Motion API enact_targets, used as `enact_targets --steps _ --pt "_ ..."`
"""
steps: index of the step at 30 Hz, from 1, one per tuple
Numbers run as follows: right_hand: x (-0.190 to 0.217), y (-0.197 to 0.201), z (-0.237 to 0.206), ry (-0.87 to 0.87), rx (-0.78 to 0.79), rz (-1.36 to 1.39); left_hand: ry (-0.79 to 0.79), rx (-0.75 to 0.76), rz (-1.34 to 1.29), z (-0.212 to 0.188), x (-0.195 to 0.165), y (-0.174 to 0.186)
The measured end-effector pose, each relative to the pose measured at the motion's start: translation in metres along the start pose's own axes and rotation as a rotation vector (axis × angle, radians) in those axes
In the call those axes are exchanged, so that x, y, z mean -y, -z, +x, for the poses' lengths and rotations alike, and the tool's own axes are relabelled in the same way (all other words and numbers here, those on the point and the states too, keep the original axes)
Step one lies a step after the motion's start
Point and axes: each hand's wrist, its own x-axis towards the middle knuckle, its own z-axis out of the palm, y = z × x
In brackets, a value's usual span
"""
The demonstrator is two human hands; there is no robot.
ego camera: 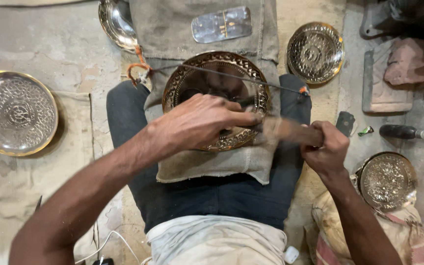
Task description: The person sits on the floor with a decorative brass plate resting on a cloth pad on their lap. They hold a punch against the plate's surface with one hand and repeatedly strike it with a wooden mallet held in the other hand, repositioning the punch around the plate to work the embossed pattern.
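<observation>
An engraved brass plate point(192, 78) lies on a piece of grey sackcloth point(207, 164) over my lap. My left hand point(199, 122) rests on the plate's lower half, fingers closed around a small tool that is mostly hidden. My right hand point(326, 147) grips the wooden handle of a hammer point(290, 131), which is blurred and points left toward the plate's right rim. A thin metal rod point(241, 78) with an orange cord at its left end lies across the plate's top.
Other embossed plates lie on the floor: a large one at left point(14, 113), one at upper right point(315, 51), one at lower right point(387, 180), a shiny bowl point(116, 22) at top. A dark-handled tool point(401, 131) and stone blocks point(408, 61) sit right.
</observation>
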Motion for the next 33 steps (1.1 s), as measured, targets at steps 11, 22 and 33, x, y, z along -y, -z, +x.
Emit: enact_targets --steps 11,22,33 --pt "0.024 0.032 0.056 -0.039 0.044 0.231 0.155 -0.344 -0.101 -0.027 0.006 -0.009" --pt "0.122 0.104 0.165 0.302 0.563 -0.699 0.377 -0.851 -0.208 -0.03 -0.015 -0.048" --pt "0.145 0.092 0.158 0.309 0.708 -0.906 0.4 -1.063 -0.391 -0.036 -0.027 -0.075"
